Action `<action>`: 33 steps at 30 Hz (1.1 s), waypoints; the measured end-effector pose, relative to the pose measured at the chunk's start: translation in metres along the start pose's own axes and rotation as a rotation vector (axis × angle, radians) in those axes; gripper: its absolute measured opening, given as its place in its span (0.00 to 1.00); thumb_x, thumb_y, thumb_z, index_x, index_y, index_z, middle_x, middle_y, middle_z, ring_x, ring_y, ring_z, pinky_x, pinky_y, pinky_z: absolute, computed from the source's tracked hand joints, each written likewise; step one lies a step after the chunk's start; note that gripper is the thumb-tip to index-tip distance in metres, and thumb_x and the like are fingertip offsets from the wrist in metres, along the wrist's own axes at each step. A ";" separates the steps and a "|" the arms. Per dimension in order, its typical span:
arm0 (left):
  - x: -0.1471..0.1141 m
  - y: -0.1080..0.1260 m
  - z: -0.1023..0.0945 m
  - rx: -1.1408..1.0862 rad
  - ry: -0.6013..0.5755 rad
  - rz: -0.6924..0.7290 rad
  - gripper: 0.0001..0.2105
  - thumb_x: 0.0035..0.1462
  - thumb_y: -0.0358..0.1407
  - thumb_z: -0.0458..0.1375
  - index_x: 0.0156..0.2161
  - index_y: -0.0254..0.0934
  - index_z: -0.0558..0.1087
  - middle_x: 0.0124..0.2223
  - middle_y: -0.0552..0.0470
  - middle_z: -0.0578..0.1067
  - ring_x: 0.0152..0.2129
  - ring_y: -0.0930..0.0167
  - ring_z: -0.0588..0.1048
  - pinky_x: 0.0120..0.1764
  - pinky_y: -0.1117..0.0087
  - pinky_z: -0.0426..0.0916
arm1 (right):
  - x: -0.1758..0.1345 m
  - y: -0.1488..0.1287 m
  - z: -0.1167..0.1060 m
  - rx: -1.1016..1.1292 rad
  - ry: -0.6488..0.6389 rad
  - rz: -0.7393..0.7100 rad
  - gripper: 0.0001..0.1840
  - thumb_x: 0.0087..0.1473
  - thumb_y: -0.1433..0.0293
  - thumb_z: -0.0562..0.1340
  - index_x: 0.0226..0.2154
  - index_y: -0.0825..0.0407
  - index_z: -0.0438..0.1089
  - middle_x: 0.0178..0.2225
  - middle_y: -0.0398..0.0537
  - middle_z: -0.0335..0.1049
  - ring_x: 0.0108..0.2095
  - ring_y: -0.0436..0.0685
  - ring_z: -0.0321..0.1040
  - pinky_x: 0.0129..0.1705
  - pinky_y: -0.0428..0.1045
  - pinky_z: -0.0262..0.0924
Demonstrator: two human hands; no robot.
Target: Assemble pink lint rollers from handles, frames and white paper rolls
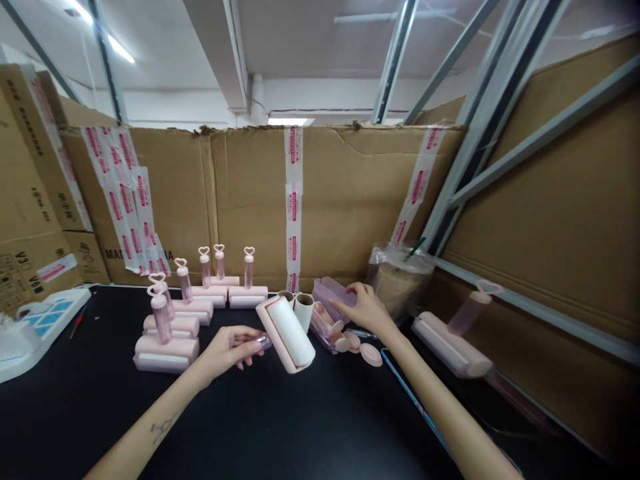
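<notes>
My left hand [239,349] is closed round the clear pink handle of a lint roller [289,333], whose white sheet roll faces up and tilts to the right. At the back, my right hand [364,308] grips a translucent pink cover [331,297] by its right end. Two cardboard-cored rolls [304,311] stand upright just behind the lint roller. Below the cover lie clear pink handles [323,327] and several round pink caps [371,355], in a loose heap.
Several lint rollers [167,353] with heart-topped handles stand at left and back; another [453,343] is at right. A plastic bag [400,280] leans near the cardboard wall [250,200]. A blue cord [413,400] lies by my right arm; a power strip [47,333] is far left.
</notes>
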State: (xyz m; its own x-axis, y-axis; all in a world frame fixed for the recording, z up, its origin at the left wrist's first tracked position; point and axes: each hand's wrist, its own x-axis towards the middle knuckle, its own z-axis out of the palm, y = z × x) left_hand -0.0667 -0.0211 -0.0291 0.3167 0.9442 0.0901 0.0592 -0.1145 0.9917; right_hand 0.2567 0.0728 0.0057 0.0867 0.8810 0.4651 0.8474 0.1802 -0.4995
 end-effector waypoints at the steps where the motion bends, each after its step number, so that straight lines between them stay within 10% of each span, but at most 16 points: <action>1: 0.000 0.001 0.001 -0.036 0.011 0.002 0.23 0.46 0.46 0.63 0.42 0.29 0.73 0.31 0.45 0.77 0.19 0.75 0.70 0.20 0.76 0.60 | -0.004 -0.006 -0.003 0.057 0.012 -0.038 0.24 0.40 0.53 0.62 0.36 0.52 0.62 0.44 0.60 0.64 0.47 0.70 0.62 0.46 0.59 0.56; 8: -0.011 0.000 0.029 -0.403 0.059 0.008 0.18 0.51 0.44 0.61 0.42 0.35 0.66 0.36 0.49 0.74 0.24 0.74 0.73 0.27 0.73 0.67 | -0.064 -0.069 0.002 0.563 -0.243 -0.249 0.19 0.55 0.53 0.52 0.41 0.50 0.60 0.35 0.49 0.71 0.30 0.55 0.70 0.31 0.50 0.66; 13: -0.016 -0.001 0.043 -0.441 -0.039 -0.048 0.18 0.48 0.39 0.65 0.41 0.34 0.65 0.37 0.45 0.76 0.32 0.65 0.77 0.35 0.67 0.68 | -0.084 -0.081 0.013 1.077 -0.378 -0.046 0.23 0.43 0.55 0.66 0.39 0.50 0.63 0.29 0.43 0.66 0.26 0.51 0.66 0.25 0.48 0.65; 20: -0.006 -0.007 0.000 -0.135 -0.481 -0.046 0.42 0.36 0.50 0.68 0.57 0.38 0.61 0.55 0.36 0.66 0.47 0.54 0.68 0.41 0.59 0.66 | -0.079 -0.071 0.011 1.034 -0.452 0.144 0.17 0.37 0.60 0.68 0.28 0.52 0.65 0.23 0.41 0.67 0.25 0.51 0.66 0.26 0.46 0.63; 25: -0.002 0.001 -0.017 -0.027 -0.184 -0.019 0.44 0.49 0.62 0.50 0.65 0.40 0.45 0.58 0.37 0.63 0.50 0.60 0.66 0.49 0.60 0.60 | -0.085 -0.072 0.023 1.000 -0.566 0.152 0.12 0.36 0.66 0.65 0.25 0.51 0.62 0.18 0.37 0.64 0.20 0.48 0.62 0.23 0.45 0.60; 33: -0.008 -0.005 0.015 0.387 -0.351 -0.096 0.30 0.40 0.54 0.64 0.42 0.31 0.74 0.37 0.48 0.76 0.31 0.67 0.71 0.32 0.73 0.63 | -0.114 -0.084 0.038 0.881 -0.775 0.067 0.09 0.37 0.73 0.63 0.25 0.52 0.62 0.18 0.36 0.63 0.19 0.47 0.60 0.22 0.43 0.55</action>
State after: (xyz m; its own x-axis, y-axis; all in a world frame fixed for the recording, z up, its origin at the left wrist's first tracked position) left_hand -0.0554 -0.0324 -0.0357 0.5866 0.8036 -0.1012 0.4272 -0.2008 0.8816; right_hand 0.1561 -0.0262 -0.0329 -0.4815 0.8764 0.0013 0.1722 0.0961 -0.9804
